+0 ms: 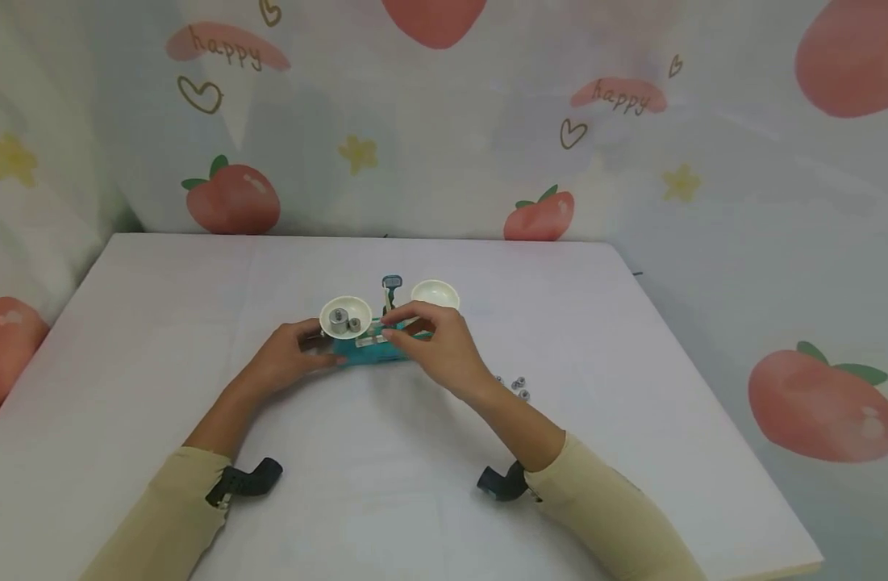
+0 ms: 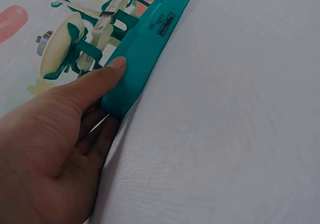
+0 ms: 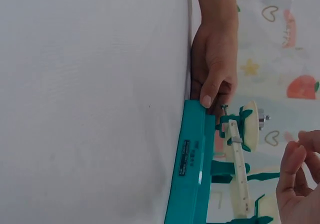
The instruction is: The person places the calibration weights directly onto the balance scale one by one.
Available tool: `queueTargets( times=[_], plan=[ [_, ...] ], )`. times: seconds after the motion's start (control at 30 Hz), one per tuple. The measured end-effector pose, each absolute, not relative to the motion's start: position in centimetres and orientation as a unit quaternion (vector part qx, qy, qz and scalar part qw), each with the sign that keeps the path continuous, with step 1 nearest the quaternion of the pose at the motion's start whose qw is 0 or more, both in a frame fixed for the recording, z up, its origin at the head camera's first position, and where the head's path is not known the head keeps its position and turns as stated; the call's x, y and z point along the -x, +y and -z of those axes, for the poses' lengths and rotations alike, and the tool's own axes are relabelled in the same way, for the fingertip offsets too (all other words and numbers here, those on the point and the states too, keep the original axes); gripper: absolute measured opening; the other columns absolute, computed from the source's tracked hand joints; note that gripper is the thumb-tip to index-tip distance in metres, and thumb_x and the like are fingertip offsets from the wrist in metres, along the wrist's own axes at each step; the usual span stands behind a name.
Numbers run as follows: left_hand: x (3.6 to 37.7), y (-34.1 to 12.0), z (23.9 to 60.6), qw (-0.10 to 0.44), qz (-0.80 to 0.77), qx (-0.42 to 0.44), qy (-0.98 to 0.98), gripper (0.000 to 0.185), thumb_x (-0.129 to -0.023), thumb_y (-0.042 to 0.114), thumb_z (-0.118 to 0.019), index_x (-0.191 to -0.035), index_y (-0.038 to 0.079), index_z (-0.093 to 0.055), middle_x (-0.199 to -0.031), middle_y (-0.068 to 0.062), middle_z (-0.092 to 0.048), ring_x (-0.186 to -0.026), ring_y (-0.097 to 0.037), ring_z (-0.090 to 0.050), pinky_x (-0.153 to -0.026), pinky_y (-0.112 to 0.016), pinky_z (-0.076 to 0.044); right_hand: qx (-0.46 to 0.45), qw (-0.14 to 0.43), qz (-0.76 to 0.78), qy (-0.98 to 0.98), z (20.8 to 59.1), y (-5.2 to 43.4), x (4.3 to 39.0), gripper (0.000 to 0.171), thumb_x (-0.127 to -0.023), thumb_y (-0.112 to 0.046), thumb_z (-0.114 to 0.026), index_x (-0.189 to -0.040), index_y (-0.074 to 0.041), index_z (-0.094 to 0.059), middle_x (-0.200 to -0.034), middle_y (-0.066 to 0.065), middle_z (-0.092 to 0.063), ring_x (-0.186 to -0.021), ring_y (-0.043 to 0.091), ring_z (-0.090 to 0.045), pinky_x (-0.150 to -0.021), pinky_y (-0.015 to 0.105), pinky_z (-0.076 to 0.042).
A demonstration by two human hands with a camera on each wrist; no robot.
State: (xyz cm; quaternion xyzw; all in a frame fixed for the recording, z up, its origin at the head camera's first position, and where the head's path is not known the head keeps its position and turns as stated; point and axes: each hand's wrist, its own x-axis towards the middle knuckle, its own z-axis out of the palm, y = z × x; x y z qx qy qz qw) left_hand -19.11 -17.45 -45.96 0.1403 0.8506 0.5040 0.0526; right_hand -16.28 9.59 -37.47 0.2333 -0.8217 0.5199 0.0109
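Observation:
A teal balance scale (image 1: pixel 371 353) with a cream beam stands on the white table. My left hand (image 1: pixel 287 351) grips the left end of its base (image 2: pixel 145 49), thumb on the front face and fingers behind. Two metal weights, a larger one (image 1: pixel 338 319) and a smaller one (image 1: pixel 354 324), sit in the left pan (image 1: pixel 360 308). The right pan (image 1: pixel 435 292) is partly behind my right hand (image 1: pixel 447 347). That hand is raised over the scale's middle, index finger and thumb bent toward each other; nothing shows between them. A slider (image 3: pixel 236 140) sits on the beam.
Several small metal weights (image 1: pixel 519 386) lie on the table (image 1: pixel 306 524) near my right forearm. Black wrist cameras stick out from the left sleeve (image 1: pixel 160 512) and right sleeve (image 1: pixel 610 508). A printed curtain (image 1: pixel 444 145) hangs behind the table.

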Motion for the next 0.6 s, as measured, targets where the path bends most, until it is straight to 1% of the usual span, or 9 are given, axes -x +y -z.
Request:
queueTargets(
  times=[0.13,0.27,0.4,0.5,0.6],
  plan=[
    [19.0,-17.6,46.0,0.052,-0.503,-0.137,0.852,0.069,-0.086,0.018,-0.087,-0.145,0.0,-0.057,-0.144,-0.019,-0.059,-0.134,-0.038,-0.054,-0.111,-0.051,-0.044,-0.226,0.001,-0.517,-0.826,37.6,11.3,16.2,0.02,-0.098,-0.018,-0.075,-0.115,-0.007,-0.076,-0.112,-0.006,-0.071,-0.093,0.017,-0.068,-0.076,0.04,-0.058],
    [18.9,-17.6,46.2,0.051,-0.499,-0.133,0.855,0.069,-0.086,0.018,-0.088,-0.145,0.001,-0.057,-0.144,-0.018,-0.059,-0.133,-0.038,-0.055,-0.111,-0.051,-0.044,-0.214,-0.003,-0.505,-0.836,37.6,13.3,16.0,0.02,-0.097,-0.019,-0.077,-0.113,-0.008,-0.077,-0.109,-0.006,-0.072,-0.09,0.019,-0.068,-0.074,0.042,-0.057],
    [18.9,-17.4,46.0,0.05,-0.499,-0.136,0.854,0.07,-0.085,0.018,-0.088,-0.146,0.003,-0.057,-0.145,-0.017,-0.058,-0.134,-0.037,-0.055,-0.111,-0.051,-0.045,-0.196,-0.002,-0.492,-0.848,37.5,15.5,15.8,0.019,-0.097,-0.021,-0.077,-0.112,-0.011,-0.077,-0.105,-0.005,-0.073,-0.089,0.02,-0.067,-0.072,0.04,-0.057],
    [18.9,-17.4,45.8,0.05,-0.498,-0.134,0.855,0.07,-0.085,0.019,-0.088,-0.146,0.003,-0.057,-0.145,-0.017,-0.058,-0.134,-0.037,-0.054,-0.111,-0.051,-0.044,-0.18,-0.005,-0.486,-0.855,37.5,16.9,15.7,0.017,-0.097,-0.022,-0.077,-0.112,-0.014,-0.077,-0.106,-0.005,-0.072,-0.09,0.02,-0.067,-0.071,0.036,-0.057],
    [18.9,-17.4,45.8,0.052,-0.497,-0.127,0.857,0.07,-0.085,0.019,-0.088,-0.146,0.003,-0.057,-0.145,-0.017,-0.058,-0.134,-0.038,-0.054,-0.111,-0.052,-0.044,-0.169,-0.014,-0.478,-0.862,37.7,18.1,15.7,0.018,-0.096,-0.023,-0.077,-0.112,-0.014,-0.077,-0.107,-0.004,-0.073,-0.091,0.021,-0.067,-0.071,0.033,-0.057]
  ],
)
